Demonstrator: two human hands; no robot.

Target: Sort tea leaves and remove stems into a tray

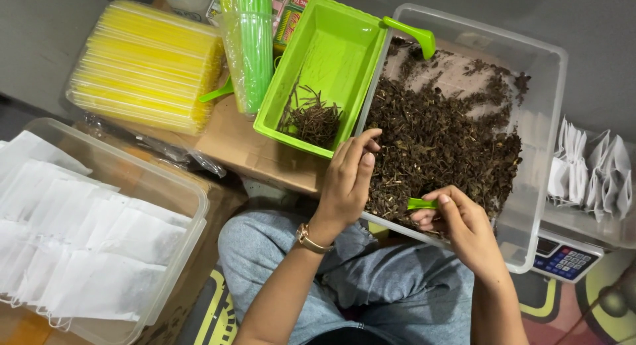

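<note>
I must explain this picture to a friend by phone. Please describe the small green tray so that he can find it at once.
Start at the big clear plastic tub of dark dried leaves. The bright green tray leans against its left wall, beyond the left hand. Unlike the tub, it is opaque and holds only a small heap of dry twigs.
</note>
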